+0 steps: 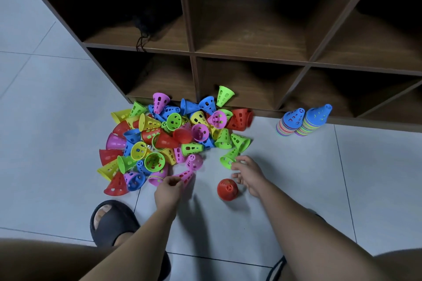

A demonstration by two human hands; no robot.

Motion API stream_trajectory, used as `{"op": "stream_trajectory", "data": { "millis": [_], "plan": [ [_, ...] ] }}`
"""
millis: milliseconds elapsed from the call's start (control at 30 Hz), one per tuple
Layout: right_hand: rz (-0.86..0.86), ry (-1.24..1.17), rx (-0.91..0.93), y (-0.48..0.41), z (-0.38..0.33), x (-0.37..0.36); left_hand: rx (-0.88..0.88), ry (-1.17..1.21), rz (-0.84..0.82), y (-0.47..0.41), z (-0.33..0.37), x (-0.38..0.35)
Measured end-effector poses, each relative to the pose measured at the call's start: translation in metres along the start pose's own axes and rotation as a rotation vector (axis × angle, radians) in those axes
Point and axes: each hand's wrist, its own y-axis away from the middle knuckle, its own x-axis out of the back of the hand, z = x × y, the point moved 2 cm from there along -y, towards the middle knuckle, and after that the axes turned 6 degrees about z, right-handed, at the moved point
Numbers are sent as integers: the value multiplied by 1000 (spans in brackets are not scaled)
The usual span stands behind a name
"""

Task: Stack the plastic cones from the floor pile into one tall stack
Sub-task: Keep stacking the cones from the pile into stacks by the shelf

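A pile of coloured perforated plastic cones (pixel 173 134) lies on the tiled floor in front of a wooden shelf. My left hand (pixel 167 190) grips a pink cone (pixel 187 175) at the pile's near edge. My right hand (pixel 247 174) reaches toward a green cone (pixel 228 158) lying on its side, its fingertips touching the cone's rim. A red cone (pixel 227 189) stands upright on the floor just left of my right wrist. Two tall leaning stacks of cones (pixel 302 121) topped with blue stand to the right, against the shelf.
The dark wooden cubby shelf (pixel 251 59) runs across the back, with a black corded object (pixel 148 18) in an upper left compartment. My foot in a black slipper (pixel 112 221) rests on the floor near the pile. Pale tiles (pixel 365 178) stretch to the right.
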Motion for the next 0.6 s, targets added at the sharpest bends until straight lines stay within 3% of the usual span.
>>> {"op": "stream_trajectory", "data": {
  "millis": [200, 600],
  "plan": [
    [-18, -31, -55, -16, -3, -18, 31, 44, 18, 0, 1, 6],
    [238, -20, 13, -26, 3, 10, -21, 181, -66, 12, 31, -1]
  ]
}}
